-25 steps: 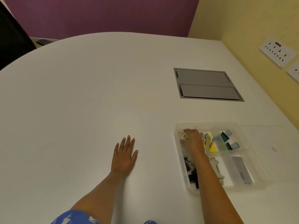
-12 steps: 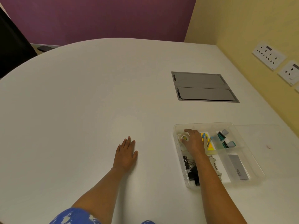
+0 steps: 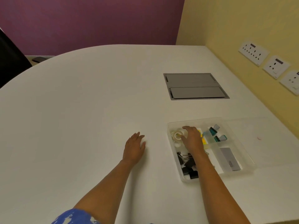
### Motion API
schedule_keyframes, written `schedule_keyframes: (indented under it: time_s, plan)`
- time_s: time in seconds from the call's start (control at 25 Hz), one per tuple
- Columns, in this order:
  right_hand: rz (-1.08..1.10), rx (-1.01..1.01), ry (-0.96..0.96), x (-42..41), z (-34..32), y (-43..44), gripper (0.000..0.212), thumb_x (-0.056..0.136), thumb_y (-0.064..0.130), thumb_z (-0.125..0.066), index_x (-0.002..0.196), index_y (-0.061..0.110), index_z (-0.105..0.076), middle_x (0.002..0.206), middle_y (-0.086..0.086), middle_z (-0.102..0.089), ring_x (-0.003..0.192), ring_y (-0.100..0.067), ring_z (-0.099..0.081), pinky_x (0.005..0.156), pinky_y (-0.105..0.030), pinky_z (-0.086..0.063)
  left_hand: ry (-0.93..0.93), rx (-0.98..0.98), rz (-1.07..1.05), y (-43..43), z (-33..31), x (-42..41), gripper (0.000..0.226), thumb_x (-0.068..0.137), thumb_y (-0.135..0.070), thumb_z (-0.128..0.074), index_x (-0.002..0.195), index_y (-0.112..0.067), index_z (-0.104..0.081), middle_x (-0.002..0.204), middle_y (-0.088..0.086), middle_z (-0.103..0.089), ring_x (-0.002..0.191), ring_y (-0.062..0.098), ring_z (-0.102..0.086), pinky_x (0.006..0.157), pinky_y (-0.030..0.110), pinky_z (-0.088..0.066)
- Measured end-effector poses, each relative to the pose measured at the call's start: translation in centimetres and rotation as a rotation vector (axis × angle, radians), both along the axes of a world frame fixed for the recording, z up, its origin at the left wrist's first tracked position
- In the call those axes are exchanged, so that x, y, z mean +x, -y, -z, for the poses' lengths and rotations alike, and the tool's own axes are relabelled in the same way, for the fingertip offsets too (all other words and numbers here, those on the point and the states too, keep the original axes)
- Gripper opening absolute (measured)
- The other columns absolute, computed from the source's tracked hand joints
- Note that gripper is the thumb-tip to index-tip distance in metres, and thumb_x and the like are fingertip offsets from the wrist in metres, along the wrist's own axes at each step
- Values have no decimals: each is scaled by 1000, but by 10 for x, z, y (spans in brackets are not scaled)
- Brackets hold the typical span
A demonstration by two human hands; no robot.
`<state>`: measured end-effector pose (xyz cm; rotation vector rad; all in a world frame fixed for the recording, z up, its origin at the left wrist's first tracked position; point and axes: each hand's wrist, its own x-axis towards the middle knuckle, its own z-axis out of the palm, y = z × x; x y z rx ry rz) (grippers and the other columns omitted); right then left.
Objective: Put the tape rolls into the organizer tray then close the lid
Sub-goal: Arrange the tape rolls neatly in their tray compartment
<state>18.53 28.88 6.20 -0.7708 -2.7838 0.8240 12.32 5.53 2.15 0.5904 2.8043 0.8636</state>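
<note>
Left hand [image 3: 135, 147]: flat on the white table [image 3: 80, 118], palm down, fingers loosely together, holding nothing.
Right hand [image 3: 192, 139]: inside the organizer tray [image 3: 210, 147], fingers spread and curled over the tape rolls [image 3: 177, 136]; it looks to be touching them, but I cannot tell whether it clamps one or has let go.
Tape rolls: in the tray's far left compartment, pale and clear; how many there are is hard to count, since they overlap and the hand covers part.
Handling: likely light, stiff hoops with smooth sides; best pinched across the rim or hooked through the core.
Binder clips [image 3: 188, 165]: black, in the near left compartment, partly under the forearm.
Middle compartments: yellow notes [image 3: 203, 140] mostly hidden by the hand.
Lid [image 3: 258, 139]: clear, lying open flat to the tray's right, edges faint against the table; probably thin and flexible, to be lifted at its far right edge.
Hinge: not discernible.
</note>
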Motion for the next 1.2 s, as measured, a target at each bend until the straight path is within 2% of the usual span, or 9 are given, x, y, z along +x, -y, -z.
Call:
schedule_keyframes:
  time_s: [0.44, 0.64, 0.84, 1.04, 1.2]
  plan:
    - [-122, 60, 8, 14, -2, -85, 37, 93, 14, -57, 130, 12, -55, 137, -11, -50, 128, -27, -43, 99, -39, -44, -63, 205, -136, -131, -31, 22, 36, 100, -23, -42, 134, -16, -50, 147, 3, -45, 138, 18, -37, 114, 32, -27]
    - [-135, 10, -21, 17, 0, -114, 37, 93, 15, -59, 130, 14, -54, 139, -8, -50, 129, -25, -44, 102, -38, -43, -58, 235, -179, -163, -31, 33, 35, 99, -17, -43, 133, -13, -50, 141, 4, -50, 133, 18, -41, 109, 29, -33]
    - [-232, 9, -21, 7, 3, -110, 35, 94, 13, -56, 129, 13, -56, 135, -9, -54, 127, -25, -44, 103, -37, -41, -146, 47, -231, -164, -19, 30, 36, 95, -13, -48, 130, -13, -55, 146, 7, -45, 137, 21, -36, 111, 33, -29]
    - [-482, 76, 41, -11, 6, -80, 38, 95, 11, -53, 132, 12, -53, 136, -8, -51, 127, -23, -44, 101, -34, -42, -160, -78, -259, -160, -9, 27, 35, 94, -13, -47, 128, -14, -57, 151, 5, -37, 142, 20, -27, 111, 35, -29]
    - [-634, 123, 100, -23, 10, -59, 45, 92, 12, -58, 136, 11, -50, 139, -9, -49, 129, -24, -42, 103, -34, -41, -154, -126, -228, -159, -3, 28, 35, 96, -16, -45, 129, -15, -56, 154, 5, -34, 144, 21, -24, 112, 36, -28]
